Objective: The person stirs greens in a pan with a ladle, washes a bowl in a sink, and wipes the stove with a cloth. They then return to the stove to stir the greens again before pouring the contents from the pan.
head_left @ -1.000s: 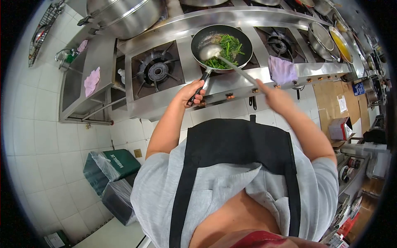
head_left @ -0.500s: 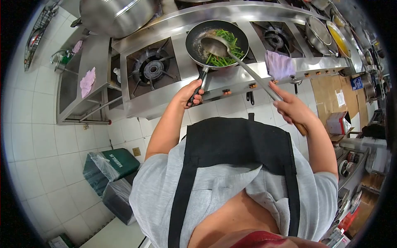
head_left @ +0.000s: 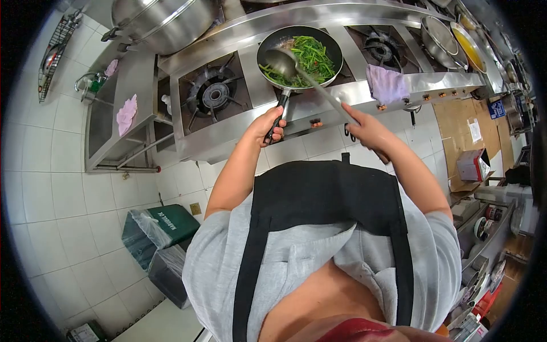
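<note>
A dark frying pan [head_left: 333, 47] sits over a burner on the steel stove, and my left hand [head_left: 269, 126] is wrapped round its black handle [head_left: 279, 114]. Chopped green vegetables [head_left: 312, 60] lie in the pan, mostly at its middle and right, with small brownish bits among them. My right hand [head_left: 369, 132] grips the far end of a long metal ladle [head_left: 325, 94]. The ladle's bowl rests at the left of the pan, against the greens; its underside faces up.
Bare burners flank the pan: a left burner [head_left: 215, 94] and a right burner [head_left: 383, 50]. A purple cloth [head_left: 387, 83] hangs over the stove's front edge. A large steel pot [head_left: 165, 23] stands at the back left. Metal bowls [head_left: 439, 43] sit at the right. Green bin [head_left: 165, 225] lower left.
My right hand has moved left with the ladle, whose bowl has shifted toward the pan's left side. The greens are spread wider. My left hand stays on the handle.
</note>
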### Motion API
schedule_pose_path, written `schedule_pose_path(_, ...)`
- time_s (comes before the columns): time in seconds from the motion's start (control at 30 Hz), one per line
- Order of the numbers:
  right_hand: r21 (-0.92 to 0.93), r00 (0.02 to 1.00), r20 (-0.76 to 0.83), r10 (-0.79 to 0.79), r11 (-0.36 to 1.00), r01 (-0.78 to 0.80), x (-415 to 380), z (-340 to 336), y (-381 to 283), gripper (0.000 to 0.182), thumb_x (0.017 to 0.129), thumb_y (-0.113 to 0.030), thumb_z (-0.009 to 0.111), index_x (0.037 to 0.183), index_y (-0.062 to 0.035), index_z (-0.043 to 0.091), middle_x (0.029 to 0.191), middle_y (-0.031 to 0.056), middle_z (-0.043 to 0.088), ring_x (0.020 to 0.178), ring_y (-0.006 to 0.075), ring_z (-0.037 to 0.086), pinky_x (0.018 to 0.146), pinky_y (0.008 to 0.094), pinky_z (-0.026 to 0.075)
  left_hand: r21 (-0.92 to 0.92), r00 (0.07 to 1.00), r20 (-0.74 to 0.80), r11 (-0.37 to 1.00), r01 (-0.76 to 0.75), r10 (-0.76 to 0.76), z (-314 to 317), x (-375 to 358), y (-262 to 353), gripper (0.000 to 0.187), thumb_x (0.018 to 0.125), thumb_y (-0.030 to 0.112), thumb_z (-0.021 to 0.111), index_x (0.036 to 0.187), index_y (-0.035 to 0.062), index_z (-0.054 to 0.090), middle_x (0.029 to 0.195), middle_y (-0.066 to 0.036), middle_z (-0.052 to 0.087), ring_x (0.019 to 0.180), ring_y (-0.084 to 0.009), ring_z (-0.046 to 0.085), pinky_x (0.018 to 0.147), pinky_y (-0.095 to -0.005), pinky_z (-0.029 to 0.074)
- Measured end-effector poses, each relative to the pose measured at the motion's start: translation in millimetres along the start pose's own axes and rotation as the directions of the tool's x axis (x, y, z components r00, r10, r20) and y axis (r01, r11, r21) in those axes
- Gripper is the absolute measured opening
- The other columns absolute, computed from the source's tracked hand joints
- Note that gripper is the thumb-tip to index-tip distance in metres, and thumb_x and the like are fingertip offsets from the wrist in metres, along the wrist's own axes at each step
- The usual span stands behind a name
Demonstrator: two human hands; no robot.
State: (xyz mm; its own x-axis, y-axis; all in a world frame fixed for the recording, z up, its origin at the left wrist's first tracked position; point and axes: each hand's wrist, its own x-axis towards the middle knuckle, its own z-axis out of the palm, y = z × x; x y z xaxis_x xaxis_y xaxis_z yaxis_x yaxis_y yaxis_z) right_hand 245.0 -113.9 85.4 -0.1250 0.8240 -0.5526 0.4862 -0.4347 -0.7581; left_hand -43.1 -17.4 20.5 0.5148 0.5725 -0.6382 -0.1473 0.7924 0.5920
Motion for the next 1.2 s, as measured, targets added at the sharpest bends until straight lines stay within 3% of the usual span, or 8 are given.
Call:
schedule_pose_path(0.07,-0.449,0.864,-0.301,-0.404,0.859,0.245,36.3,9.7,18.0,0.065,0.083,-0.014,0.051,0.142,-0.0183,0.026,0.083,0.0256,0.062,0.067,0.0343,0.063,0.063,0.0411,0.050,0.008,1.000,-0.012,1.000,-0.005,0.005,-1.1,-1.5,0.7,0.024,0.089,0.035,0.057,0.099,0.0187,0.043,0.069,0.002,0.047,0.046,-0.0035,0.036,0.035,-0.0169,0.029)
schedule_pose_path(0.33,-0.636,0.874,-0.444,-0.198,0.756,-0.151,11.0,-2.0,4.5,0.066,0.084,-0.012,0.049,0.142,-0.0268,0.022,0.084,0.0269,0.061,0.079,0.0417,0.060,0.072,0.0495,0.046,0.018,1.000,-0.020,1.000,-0.009,0.009,1.5,-3.8,-0.3,0.022,0.090,0.034,0.055,0.098,0.0178,0.043,0.071,0.001,0.047,0.046,-0.0037,0.036,0.035,-0.0172,0.028)
schedule_pose_path(0.4,-0.548,0.890,-0.409,-0.204,0.835,-0.061,13.3,-2.3,6.7,0.065,0.084,-0.011,0.050,0.142,-0.0239,0.025,0.063,0.0152,0.059,0.056,0.0315,0.059,0.053,0.0425,0.046,0.003,1.000,-0.006,1.000,0.007,-0.007,2.6,-4.0,4.5,0.022,0.090,0.034,0.054,0.097,0.0175,0.043,0.071,0.001,0.047,0.046,-0.0037,0.036,0.035,-0.0171,0.028)
schedule_pose_path(0.5,0.237,0.989,-0.124,-0.080,0.966,0.107,-16.8,-9.6,-14.9,0.066,0.081,-0.007,0.053,0.142,-0.0205,0.030,0.056,-0.0020,0.041,0.040,0.0072,0.037,0.036,0.0243,0.032,0.028,1.000,-0.007,1.000,0.000,0.000,-0.7,-3.1,5.6,0.021,0.090,0.033,0.054,0.097,0.0176,0.042,0.071,0.001,0.047,0.046,-0.0037,0.037,0.035,-0.0169,0.029)
schedule_pose_path(0.83,0.307,1.000,0.025,-0.009,0.952,0.001,13.6,-7.4,4.9,0.068,0.082,-0.008,0.051,0.143,-0.0230,0.026,0.058,0.0033,0.047,0.040,0.0117,0.041,0.038,0.0263,0.035,0.032,1.000,0.000,0.999,0.003,-0.003,-3.1,-3.6,5.8,0.026,0.089,0.035,0.057,0.101,0.0178,0.042,0.071,0.001,0.048,0.046,-0.0035,0.037,0.035,-0.0171,0.029)
schedule_pose_path(0.9,-0.236,0.961,-0.246,-0.126,0.970,0.067,26.4,-8.8,13.5,0.068,0.081,-0.009,0.050,0.143,-0.0228,0.025,0.064,0.0116,0.055,0.043,0.0165,0.047,0.044,0.0307,0.042,0.027,1.000,0.008,1.000,0.001,-0.001,-3.8,-2.5,6.4,0.025,0.089,0.035,0.057,0.101,0.0178,0.042,0.070,0.001,0.047,0.046,-0.0035,0.037,0.035,-0.0171,0.029)
schedule_pose_path(1.13,-0.243,0.988,-0.150,0.036,0.967,-0.072,-19.9,4.6,-21.0,0.067,0.081,-0.013,0.050,0.142,-0.0253,0.026,0.087,0.0226,0.062,0.069,0.0296,0.062,0.068,0.0363,0.049,0.042,1.000,0.001,0.999,0.005,-0.005,-4.7,-2.7,5.9,0.024,0.089,0.034,0.056,0.101,0.0182,0.042,0.069,0.001,0.047,0.046,-0.0035,0.037,0.035,-0.0171,0.029)
schedule_pose_path(1.2,-0.329,0.964,-0.144,-0.222,0.930,0.165,-7.3,15.4,-2.6,0.068,0.080,-0.012,0.050,0.142,-0.0268,0.026,0.094,0.0244,0.063,0.085,0.0369,0.062,0.077,0.0381,0.047,0.037,1.000,-0.002,0.999,0.004,-0.004,-5.1,-0.1,5.6,0.025,0.089,0.034,0.056,0.105,0.0188,0.043,0.069,0.002,0.047,0.046,-0.0034,0.037,0.035,-0.0173,0.029)
